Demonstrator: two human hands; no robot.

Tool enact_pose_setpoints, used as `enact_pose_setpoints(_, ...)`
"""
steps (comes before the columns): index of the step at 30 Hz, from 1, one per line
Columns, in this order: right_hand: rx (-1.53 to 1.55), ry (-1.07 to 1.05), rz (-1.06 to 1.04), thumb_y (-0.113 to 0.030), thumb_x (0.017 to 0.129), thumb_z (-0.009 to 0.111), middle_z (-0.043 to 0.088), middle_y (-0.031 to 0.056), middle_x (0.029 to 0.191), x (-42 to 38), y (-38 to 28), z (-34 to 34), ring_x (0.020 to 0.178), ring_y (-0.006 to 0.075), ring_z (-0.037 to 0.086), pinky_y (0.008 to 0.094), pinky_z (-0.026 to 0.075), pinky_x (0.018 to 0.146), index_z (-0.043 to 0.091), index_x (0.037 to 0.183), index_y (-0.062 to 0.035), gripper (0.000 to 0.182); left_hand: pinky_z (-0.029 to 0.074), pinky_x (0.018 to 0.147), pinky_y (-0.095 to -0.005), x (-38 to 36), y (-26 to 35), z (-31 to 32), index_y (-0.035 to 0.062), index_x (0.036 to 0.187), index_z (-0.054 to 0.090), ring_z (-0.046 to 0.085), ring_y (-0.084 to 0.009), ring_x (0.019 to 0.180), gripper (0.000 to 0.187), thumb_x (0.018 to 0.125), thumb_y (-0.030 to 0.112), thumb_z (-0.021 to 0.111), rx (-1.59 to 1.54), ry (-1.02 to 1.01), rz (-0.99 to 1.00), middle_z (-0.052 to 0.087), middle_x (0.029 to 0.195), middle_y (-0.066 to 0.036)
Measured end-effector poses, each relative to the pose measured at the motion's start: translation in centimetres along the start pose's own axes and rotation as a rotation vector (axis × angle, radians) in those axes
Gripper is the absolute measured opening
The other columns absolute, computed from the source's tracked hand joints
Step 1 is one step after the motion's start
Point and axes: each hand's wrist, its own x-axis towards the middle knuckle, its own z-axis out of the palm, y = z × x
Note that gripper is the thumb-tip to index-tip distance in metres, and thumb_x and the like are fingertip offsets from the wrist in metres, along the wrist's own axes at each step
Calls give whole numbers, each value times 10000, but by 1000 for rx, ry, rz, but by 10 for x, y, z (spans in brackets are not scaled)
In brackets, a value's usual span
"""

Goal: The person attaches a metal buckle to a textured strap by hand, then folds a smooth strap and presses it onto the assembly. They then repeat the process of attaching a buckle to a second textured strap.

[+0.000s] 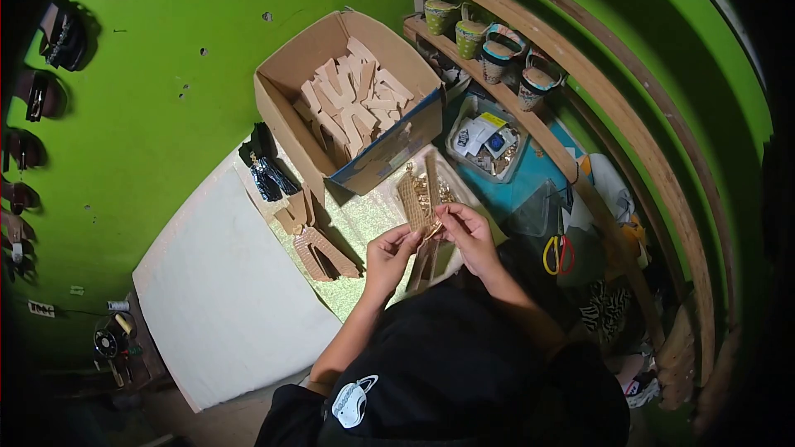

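Note:
My left hand (pixel 392 255) and my right hand (pixel 465 237) are close together over the table, fingers pinched on a tan woven strap piece (pixel 414 203). A small gold-coloured part shows between the fingertips; its details are too small to tell. Just behind the hands lies a clear tray (pixel 457 184) holding gold-coloured pieces. To the left, tan woven strap pieces (pixel 319 250) rest on the glittery sheet (pixel 356 219), with dark shiny strap pieces (pixel 269 175) farther back.
A cardboard box (pixel 389 153) of beige cut pieces stands behind. At its right is a plastic container (pixel 487 139) with small items. Scissors (pixel 558 254) hang by the wooden rack (pixel 580 178), which holds small decorated pots (pixel 500 54). A white board (pixel 232 281) lies left.

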Motion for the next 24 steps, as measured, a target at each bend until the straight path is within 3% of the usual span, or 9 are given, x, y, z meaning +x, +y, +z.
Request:
enact_pose_setpoints(6, -185, -73, -76, -22, 805, 550, 522, 11, 891, -6, -7, 7, 761, 50, 496, 186, 429, 669, 536, 1007, 17, 206, 432, 646, -177, -5, -2, -2, -37, 949, 576, 544, -57, 720, 174, 831, 86, 539, -49, 99, -49, 604, 822, -32)
enact_pose_setpoints(8, -458, -124, -210, 9, 787, 559, 498, -1, 851, -7, -9, 6, 747, 48, 481, 188, 419, 655, 529, 1025, 22, 240, 431, 646, -176, -5, 1, 1, -32, 943, 578, 543, -56, 720, 173, 832, 95, 540, -38, 138, -55, 602, 814, -28)
enact_pose_setpoints(13, -414, -79, -214, -24, 774, 586, 489, 11, 770, -8, -7, 6, 695, 52, 473, 183, 425, 595, 551, 1012, 7, 243, 458, 620, -197, -4, 0, -1, 1, 935, 579, 562, -77, 716, 179, 830, 144, 551, 12, 113, 87, 605, 808, -26)
enact_pose_setpoints(16, -386, -78, -225, -22, 774, 587, 488, 14, 772, -9, -10, 8, 697, 54, 470, 185, 422, 601, 545, 1006, 5, 237, 463, 629, -203, -5, 5, 0, -3, 940, 574, 567, -82, 725, 183, 830, 142, 551, 19, 134, 30, 606, 813, -32)
enact_pose_setpoints(18, -398, -91, -188, 31, 779, 559, 483, 17, 841, -11, -12, 8, 794, 64, 479, 194, 414, 708, 508, 1024, 34, 250, 467, 630, -209, -6, 10, 2, -3, 941, 573, 568, -86, 724, 181, 829, 138, 551, 22, 143, 4, 605, 814, -34)
enact_pose_setpoints(21, -421, -95, -181, 33, 779, 559, 484, 24, 851, -11, -13, 7, 810, 69, 483, 200, 418, 729, 509, 1018, 34, 244, 473, 628, -217, -6, 10, 2, 1, 941, 573, 569, -92, 719, 178, 828, 137, 552, 8, 146, -23, 603, 817, -37)
enact_pose_setpoints(24, -401, -64, -251, -17, 766, 596, 503, 22, 784, -10, -6, 7, 733, 63, 490, 193, 435, 660, 541, 995, 5, 237, 476, 620, -219, -6, 10, 3, 3, 937, 573, 568, -95, 714, 176, 827, 139, 553, -7, 138, -27, 600, 819, -36)
